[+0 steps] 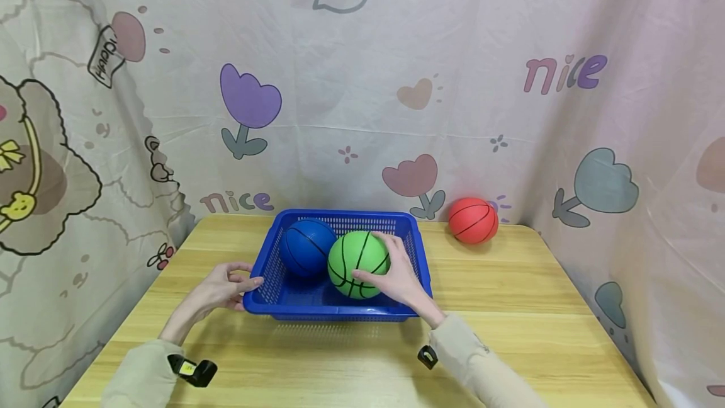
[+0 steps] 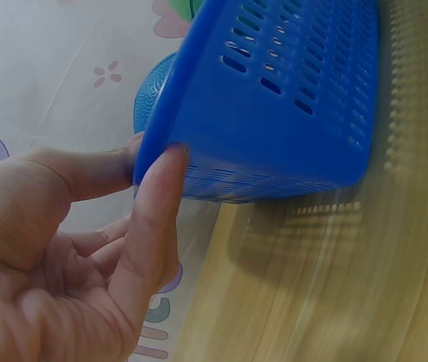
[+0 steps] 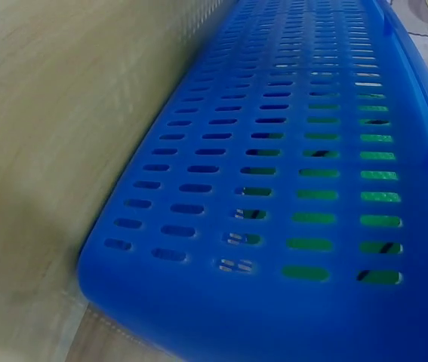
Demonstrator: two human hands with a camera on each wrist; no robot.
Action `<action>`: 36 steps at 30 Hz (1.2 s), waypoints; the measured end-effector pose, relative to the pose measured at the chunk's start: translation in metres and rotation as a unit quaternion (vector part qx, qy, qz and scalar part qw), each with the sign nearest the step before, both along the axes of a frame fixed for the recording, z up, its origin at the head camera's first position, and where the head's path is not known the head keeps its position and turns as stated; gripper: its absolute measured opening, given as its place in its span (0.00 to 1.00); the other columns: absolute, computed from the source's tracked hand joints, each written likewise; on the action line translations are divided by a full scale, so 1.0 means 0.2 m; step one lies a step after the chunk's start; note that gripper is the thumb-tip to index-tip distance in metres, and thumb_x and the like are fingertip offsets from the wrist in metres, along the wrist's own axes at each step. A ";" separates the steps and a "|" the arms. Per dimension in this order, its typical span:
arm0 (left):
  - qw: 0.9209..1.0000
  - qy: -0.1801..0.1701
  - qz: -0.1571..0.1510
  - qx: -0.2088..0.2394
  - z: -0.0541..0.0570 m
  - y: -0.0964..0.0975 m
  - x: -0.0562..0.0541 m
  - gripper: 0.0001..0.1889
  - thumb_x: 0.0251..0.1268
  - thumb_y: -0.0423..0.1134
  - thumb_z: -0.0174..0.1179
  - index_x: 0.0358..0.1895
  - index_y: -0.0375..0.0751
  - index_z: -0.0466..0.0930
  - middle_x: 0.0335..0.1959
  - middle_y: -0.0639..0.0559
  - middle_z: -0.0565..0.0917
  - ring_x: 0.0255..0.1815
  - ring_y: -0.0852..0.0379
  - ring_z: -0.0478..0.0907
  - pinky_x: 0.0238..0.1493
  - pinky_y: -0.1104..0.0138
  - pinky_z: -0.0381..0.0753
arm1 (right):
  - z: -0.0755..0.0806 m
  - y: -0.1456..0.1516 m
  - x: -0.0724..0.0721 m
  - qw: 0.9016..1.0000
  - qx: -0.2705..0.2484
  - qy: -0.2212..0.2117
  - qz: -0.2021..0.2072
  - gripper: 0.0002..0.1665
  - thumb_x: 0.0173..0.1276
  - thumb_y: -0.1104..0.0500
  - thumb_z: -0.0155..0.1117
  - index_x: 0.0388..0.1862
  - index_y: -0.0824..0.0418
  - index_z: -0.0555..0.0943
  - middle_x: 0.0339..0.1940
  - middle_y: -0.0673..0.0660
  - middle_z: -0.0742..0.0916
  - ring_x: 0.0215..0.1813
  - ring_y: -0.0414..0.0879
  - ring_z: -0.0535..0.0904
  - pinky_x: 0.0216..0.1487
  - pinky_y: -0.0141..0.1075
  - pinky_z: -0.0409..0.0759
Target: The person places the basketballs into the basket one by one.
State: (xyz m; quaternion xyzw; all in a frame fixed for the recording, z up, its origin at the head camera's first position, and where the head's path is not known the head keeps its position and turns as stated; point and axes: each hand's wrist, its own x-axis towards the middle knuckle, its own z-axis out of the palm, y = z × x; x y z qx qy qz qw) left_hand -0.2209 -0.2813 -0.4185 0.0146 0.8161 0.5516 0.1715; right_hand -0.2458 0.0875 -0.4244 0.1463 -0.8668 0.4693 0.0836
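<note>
A blue plastic basket (image 1: 340, 309) with slotted walls is in the middle of the wooden table. My left hand (image 1: 222, 286) pinches its left rim between thumb and fingers, and the left wrist view shows this grip (image 2: 85, 241) close up. Inside the basket, at the right, my right hand (image 1: 399, 272) holds a green basketball (image 1: 351, 263), thumb on the near side and fingers over the far right side. A blue basketball (image 1: 306, 247) lies to its left in the basket. In the right wrist view the basket wall (image 3: 274, 151) hides the hand, and green shows through its slots.
A red basketball (image 1: 473, 221) sits at the back right of the table (image 1: 510, 313), near the curtain. Printed fabric curtain (image 1: 340, 80) hangs behind and on both sides. Each sleeve carries a small black wrist device (image 1: 192, 370).
</note>
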 end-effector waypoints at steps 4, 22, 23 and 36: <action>1.000 0.000 0.000 0.001 0.00 0.00 0.00 0.36 0.73 0.42 0.61 0.71 0.21 0.54 0.32 0.50 0.86 0.24 0.59 0.85 0.27 0.67 0.87 | -0.01 -0.01 0.00 1.000 0.004 -0.006 0.003 0.51 0.51 0.41 0.81 0.73 0.45 0.69 0.68 0.58 0.72 0.66 0.58 0.74 0.57 0.55 0.83; 1.000 -0.005 0.004 0.005 0.00 0.00 0.00 0.36 0.73 0.42 0.61 0.71 0.22 0.54 0.36 0.48 0.87 0.27 0.56 0.86 0.29 0.66 0.88 | -0.01 -0.03 0.00 0.999 0.019 -0.034 0.037 0.51 0.52 0.40 0.80 0.73 0.47 0.69 0.67 0.58 0.73 0.63 0.57 0.76 0.54 0.53 0.85; 1.000 -0.005 0.004 0.004 0.00 0.00 0.00 0.36 0.73 0.42 0.61 0.71 0.22 0.54 0.36 0.48 0.87 0.27 0.56 0.86 0.29 0.66 0.88 | -0.01 -0.03 0.00 0.998 0.019 -0.037 0.038 0.51 0.52 0.40 0.80 0.73 0.47 0.69 0.67 0.58 0.73 0.63 0.57 0.75 0.54 0.53 0.85; 1.000 -0.003 0.001 0.003 -0.01 -0.01 -0.01 0.36 0.73 0.42 0.60 0.70 0.22 0.54 0.36 0.47 0.87 0.27 0.56 0.87 0.29 0.66 0.88 | -0.02 -0.02 -0.01 0.997 0.027 -0.058 0.049 0.52 0.53 0.41 0.80 0.74 0.50 0.67 0.68 0.61 0.72 0.63 0.58 0.76 0.53 0.52 0.85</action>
